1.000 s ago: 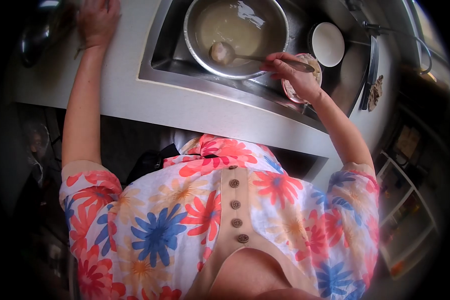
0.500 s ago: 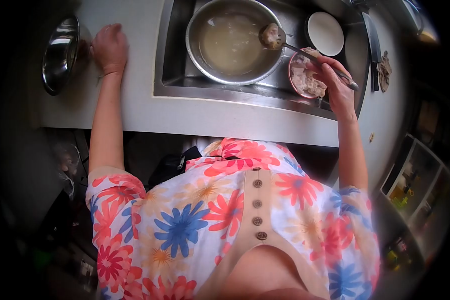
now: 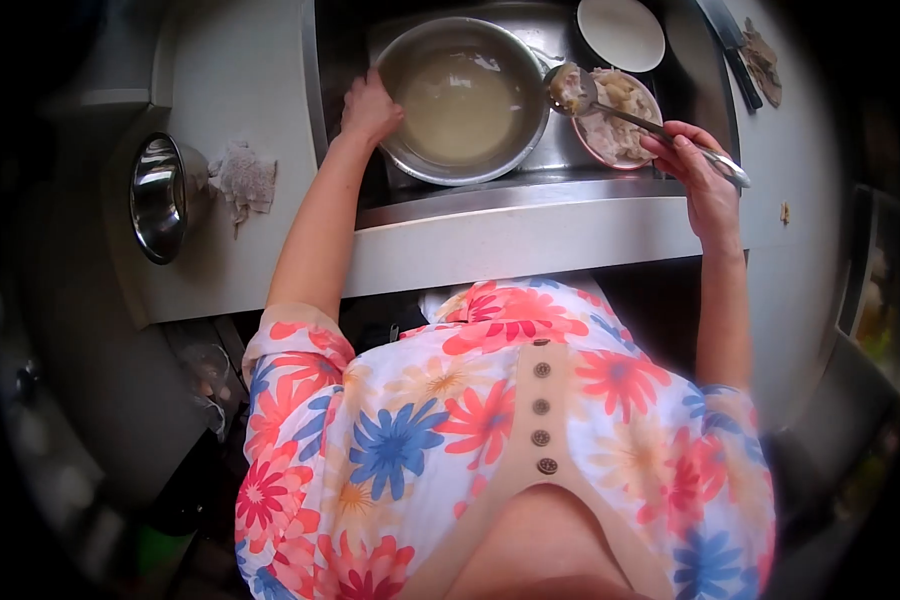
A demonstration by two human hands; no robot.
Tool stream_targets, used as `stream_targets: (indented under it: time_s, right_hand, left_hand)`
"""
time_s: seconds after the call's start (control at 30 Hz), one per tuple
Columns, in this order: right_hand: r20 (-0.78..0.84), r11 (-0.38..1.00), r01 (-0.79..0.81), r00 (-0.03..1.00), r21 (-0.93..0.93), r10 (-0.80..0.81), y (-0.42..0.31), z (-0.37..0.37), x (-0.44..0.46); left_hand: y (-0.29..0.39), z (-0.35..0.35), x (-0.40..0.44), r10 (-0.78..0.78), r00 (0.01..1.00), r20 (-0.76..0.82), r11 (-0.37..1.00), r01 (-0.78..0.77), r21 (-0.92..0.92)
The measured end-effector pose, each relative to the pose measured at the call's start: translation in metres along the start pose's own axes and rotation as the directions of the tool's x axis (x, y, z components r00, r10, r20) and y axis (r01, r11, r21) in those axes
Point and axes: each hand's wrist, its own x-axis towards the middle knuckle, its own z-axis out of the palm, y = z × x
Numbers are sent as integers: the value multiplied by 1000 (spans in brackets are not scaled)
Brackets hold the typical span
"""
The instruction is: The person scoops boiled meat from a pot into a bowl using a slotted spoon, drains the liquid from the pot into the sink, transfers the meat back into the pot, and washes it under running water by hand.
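Note:
A large metal basin [image 3: 460, 110] of cloudy liquid sits in the sink. My left hand [image 3: 372, 108] is at the basin's left rim, fingers bent over the edge; whether they grip it is hard to make out. In my right hand [image 3: 698, 165] is the handle of a metal spoon [image 3: 630, 118]. Its bowl, holding a pale, lumpy piece of food [image 3: 568, 88], is over the left edge of a red-rimmed bowl [image 3: 610, 150] heaped with similar pale pieces.
A white bowl [image 3: 620, 35] stands at the back of the sink [image 3: 550, 190]. Right of it lie a knife [image 3: 735, 60] and a crumpled brown cloth [image 3: 761, 62]. On the left counter are a shiny metal bowl [image 3: 160, 198] and a crumpled cloth [image 3: 243, 180].
My left hand has gone from the left counter to the basin's rim. The spoon with its food has moved from above the basin to the red-rimmed bowl. The camera view has shifted.

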Motion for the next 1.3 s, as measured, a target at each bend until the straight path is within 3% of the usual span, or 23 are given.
stream_targets:
  time_s: [0.03, 0.23, 0.6, 1.07, 1.3]
  right_hand:
    - [-4, 1000, 3, 1000, 6, -3, 0, -2, -4]
    - [-53, 999, 35, 998, 3, -35, 1, -5, -19]
    - [-48, 997, 68, 997, 38, -67, -1, -11, -10]
    - [-56, 990, 96, 994, 100, -91, 10, -17, -2]
    - [-51, 992, 90, 995, 87, -86, 10, -17, 2]
  left_hand:
    - [-2, 4, 5, -124, 987, 101, 992, 125, -7]
    - [-25, 6, 6, -275, 946, 174, 958, 284, -33]
    - [-32, -65, 20, -34, 999, -7, 991, 34, 131]
    - [-27, -108, 49, 23, 996, -82, 949, 4, 315]
    - [23, -118, 57, 66, 988, -141, 938, -13, 345]
